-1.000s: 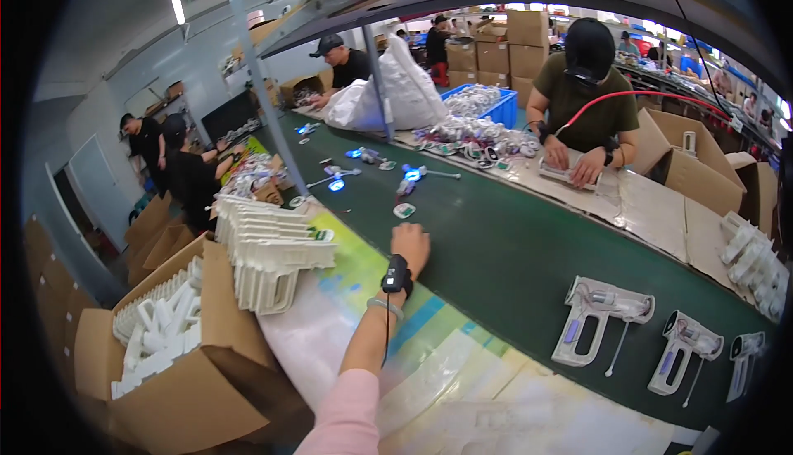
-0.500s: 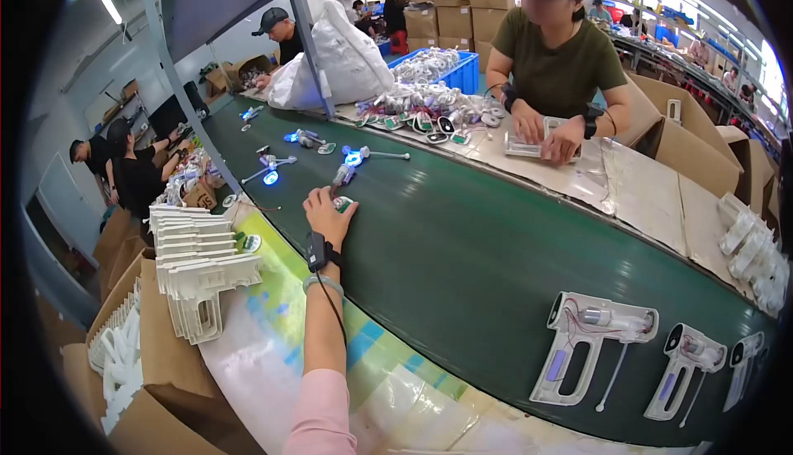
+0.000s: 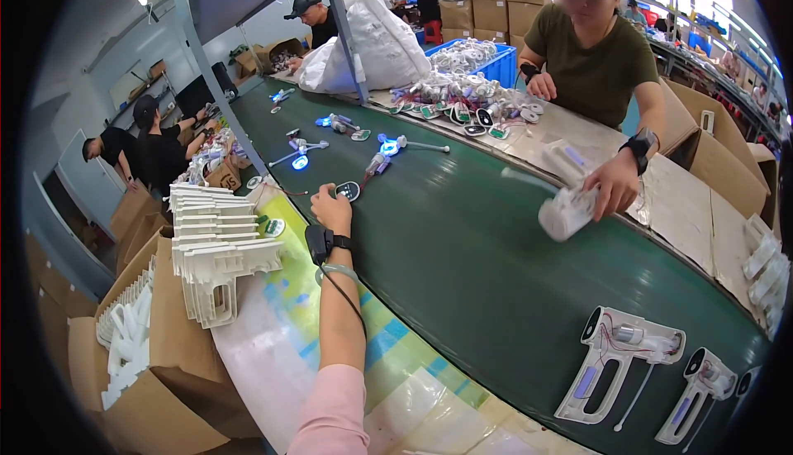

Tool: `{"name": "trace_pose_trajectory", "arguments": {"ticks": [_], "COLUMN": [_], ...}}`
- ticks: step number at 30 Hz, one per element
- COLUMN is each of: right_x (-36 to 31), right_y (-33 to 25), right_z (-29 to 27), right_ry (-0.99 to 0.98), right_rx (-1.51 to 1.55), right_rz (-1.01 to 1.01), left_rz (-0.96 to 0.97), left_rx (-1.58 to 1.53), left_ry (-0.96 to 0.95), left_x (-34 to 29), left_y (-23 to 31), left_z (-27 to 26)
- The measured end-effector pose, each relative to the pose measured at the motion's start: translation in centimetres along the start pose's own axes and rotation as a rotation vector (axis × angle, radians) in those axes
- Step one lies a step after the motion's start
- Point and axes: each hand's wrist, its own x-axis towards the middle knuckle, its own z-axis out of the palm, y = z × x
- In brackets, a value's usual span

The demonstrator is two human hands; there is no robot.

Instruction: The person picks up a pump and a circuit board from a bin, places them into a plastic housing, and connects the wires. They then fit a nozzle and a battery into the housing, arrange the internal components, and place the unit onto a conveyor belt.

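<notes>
My left hand (image 3: 332, 209) reaches over the near edge of the green conveyor belt (image 3: 462, 281). Its fingers are closed on the rim of a small oval circuit board (image 3: 350, 191) with a dark face up. Wires run from that board to a small motor assembly (image 3: 379, 163), which lies on the belt with a blue light (image 3: 390, 147) and a white rod. More wired assemblies with lit blue parts (image 3: 300, 161) lie farther left. Beside my forearm are stacked white housing halves (image 3: 219, 248) and a loose round green board (image 3: 274, 227). My right hand is out of view.
Across the belt, a co-worker's hand (image 3: 615, 184) holds a white gun-shaped housing (image 3: 568, 211), blurred, over the belt. Filled housing halves (image 3: 586, 376) lie at lower right. A metal post (image 3: 351, 42), white sack (image 3: 376, 38), heap of parts (image 3: 471, 100) and cardboard box (image 3: 186, 314) surround the belt.
My left hand now grips the oval board, whose dark face shows instead of green. The co-worker's hand has brought the white housing over the belt. The whole view has shifted slightly.
</notes>
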Motion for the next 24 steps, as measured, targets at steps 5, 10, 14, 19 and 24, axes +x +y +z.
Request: {"name": "trace_pose_trajectory", "arguments": {"ticks": [5,10,14,19,24], "right_x": [1.1,2.1,3.6,5.0,5.2], "right_y": [0.2,0.4,0.8,1.5,2.9], "right_z": [-1.2,-2.2,-2.5,-3.3,-3.5], "right_ry": [0.060,0.119,0.180,0.249,0.310], "right_rx": [0.135,0.249,0.326,0.412,0.501], "right_rz": [-0.004,0.001,-0.014,-0.036,-0.029], "left_rz": [-0.190,-0.372,-0.595,-0.646,-0.555], "left_rx": [0.068,0.097,-0.067,0.029,-0.071], "left_ry": [-0.114,-0.304,-0.337,-0.419,-0.239], "left_x": [0.5,2.3,3.0,3.3,2.0], "left_y": [0.6,1.8,2.3,3.2,2.9], "left_z": [-0.1,-1.9,-3.2,-3.8,-3.1]}}
